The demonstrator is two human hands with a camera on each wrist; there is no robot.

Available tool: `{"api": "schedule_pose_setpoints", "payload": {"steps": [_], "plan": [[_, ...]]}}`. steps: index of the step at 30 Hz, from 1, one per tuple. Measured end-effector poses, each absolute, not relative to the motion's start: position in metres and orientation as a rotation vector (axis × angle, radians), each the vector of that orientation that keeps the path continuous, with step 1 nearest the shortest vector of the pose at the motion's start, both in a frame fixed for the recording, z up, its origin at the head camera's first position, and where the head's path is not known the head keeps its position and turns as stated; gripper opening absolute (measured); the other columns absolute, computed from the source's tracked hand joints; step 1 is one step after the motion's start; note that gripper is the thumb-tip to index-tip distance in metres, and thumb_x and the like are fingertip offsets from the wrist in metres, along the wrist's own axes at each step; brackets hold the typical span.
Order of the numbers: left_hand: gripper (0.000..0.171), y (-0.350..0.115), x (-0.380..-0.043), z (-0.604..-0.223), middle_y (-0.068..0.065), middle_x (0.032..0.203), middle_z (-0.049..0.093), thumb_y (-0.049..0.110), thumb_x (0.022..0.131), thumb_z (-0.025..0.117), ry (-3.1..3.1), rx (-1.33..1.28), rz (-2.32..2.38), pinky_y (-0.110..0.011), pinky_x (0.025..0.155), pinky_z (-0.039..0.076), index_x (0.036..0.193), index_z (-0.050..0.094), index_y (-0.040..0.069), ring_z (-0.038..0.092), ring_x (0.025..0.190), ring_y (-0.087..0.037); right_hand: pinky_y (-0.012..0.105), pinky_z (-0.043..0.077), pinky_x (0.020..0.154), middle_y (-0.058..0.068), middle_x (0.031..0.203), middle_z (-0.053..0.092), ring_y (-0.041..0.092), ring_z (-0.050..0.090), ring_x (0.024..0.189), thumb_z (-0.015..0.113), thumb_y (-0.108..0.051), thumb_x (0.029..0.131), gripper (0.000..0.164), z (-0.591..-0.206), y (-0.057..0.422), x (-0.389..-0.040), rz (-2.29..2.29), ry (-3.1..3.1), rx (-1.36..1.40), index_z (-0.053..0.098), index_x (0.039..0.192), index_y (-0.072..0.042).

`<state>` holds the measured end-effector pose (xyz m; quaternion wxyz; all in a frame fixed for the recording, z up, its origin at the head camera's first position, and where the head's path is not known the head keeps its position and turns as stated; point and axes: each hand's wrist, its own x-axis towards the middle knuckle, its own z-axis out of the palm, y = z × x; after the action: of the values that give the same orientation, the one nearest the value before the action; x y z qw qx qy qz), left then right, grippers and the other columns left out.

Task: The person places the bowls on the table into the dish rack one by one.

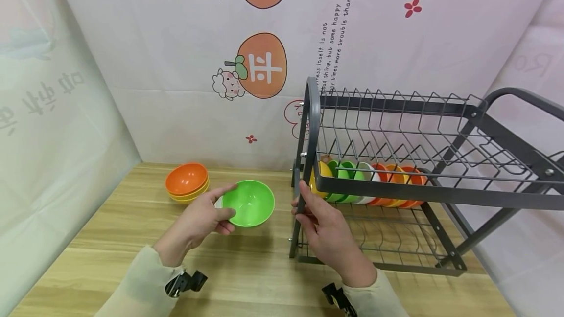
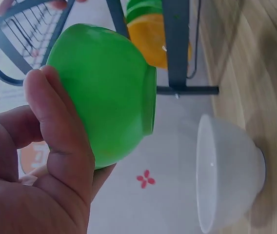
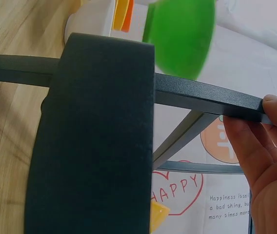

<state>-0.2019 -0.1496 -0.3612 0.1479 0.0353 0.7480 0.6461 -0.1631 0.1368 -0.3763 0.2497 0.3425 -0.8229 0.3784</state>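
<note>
My left hand (image 1: pixel 203 216) holds a green bowl (image 1: pixel 252 203) by its left rim, thumb inside and fingers beneath. In the left wrist view the green bowl (image 2: pixel 104 92) is raised above the wooden table. A white bowl (image 2: pixel 231 175) stands on the table, mostly hidden behind the green one in the head view. My right hand (image 1: pixel 328 229) pinches the left side post of a dark metal dish rack (image 1: pixel 392 193); the right wrist view shows thumb and fingers on either side of that bar (image 3: pixel 207 97).
Left of the green bowl stands a stack of orange and yellow bowls (image 1: pixel 187 180). Several bowls (image 1: pixel 348 175) in yellow, green, white and orange stand on edge in a row under the rack's upper shelf (image 1: pixel 396 126). A printed cloth (image 1: pixel 185 62) hangs behind the table (image 1: pixel 246 278).
</note>
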Motion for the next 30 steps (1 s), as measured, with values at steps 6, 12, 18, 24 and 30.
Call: {"api": "schedule_pose_setpoints", "payload": {"steps": [6,12,18,24,30], "plan": [[0.071,-0.149,-0.187,-0.354,-0.036,0.107,0.053,-0.008,0.090,0.062,2.088,0.206,1.846,-0.039,0.055,0.060,0.154,0.037,0.008,0.063,0.053,-0.024,0.028,0.058,0.081,0.006,0.115,0.061,0.016,0.065,0.092,0.070,0.020,0.081,0.095,-0.377,0.137,-0.163,1.044,-2.234,0.924,0.027,0.159,-0.014],[0.072,-0.148,-0.171,-0.349,-0.020,0.068,0.058,-0.005,0.091,0.062,1.995,0.292,1.827,-0.033,0.054,0.059,0.155,0.032,0.004,0.063,0.053,-0.020,0.027,0.058,0.081,0.006,0.113,0.062,0.015,0.065,0.094,0.071,0.020,0.080,0.096,-0.377,0.136,-0.163,1.040,-2.230,0.914,0.028,0.159,-0.014],[0.072,-0.142,-0.159,-0.345,-0.025,0.074,0.060,-0.004,0.089,0.062,1.984,0.335,1.818,-0.034,0.052,0.059,0.154,0.032,0.003,0.063,0.053,-0.022,0.030,0.058,0.082,0.008,0.121,0.062,0.016,0.063,0.099,0.070,0.020,0.081,0.097,-0.375,0.136,-0.161,1.016,-2.245,0.900,0.026,0.159,-0.016],[0.071,-0.137,-0.153,-0.346,-0.022,0.064,0.060,-0.003,0.090,0.062,1.981,0.341,1.816,-0.034,0.050,0.058,0.154,0.033,0.003,0.062,0.052,-0.022,0.031,0.059,0.078,0.008,0.118,0.060,0.019,0.062,0.094,0.068,0.010,0.086,0.066,-0.365,0.141,-0.147,1.066,-2.125,0.816,0.047,0.147,-0.005],[0.071,-0.134,-0.149,-0.346,-0.022,0.064,0.061,-0.003,0.090,0.063,1.940,0.361,1.835,-0.032,0.049,0.058,0.154,0.033,0.003,0.062,0.052,-0.022,0.032,0.058,0.059,-0.001,0.080,0.065,0.019,0.064,0.068,0.069,-0.011,0.095,0.006,-0.346,0.147,-0.118,1.597,-2.249,0.401,0.068,0.100,-0.013]]}}
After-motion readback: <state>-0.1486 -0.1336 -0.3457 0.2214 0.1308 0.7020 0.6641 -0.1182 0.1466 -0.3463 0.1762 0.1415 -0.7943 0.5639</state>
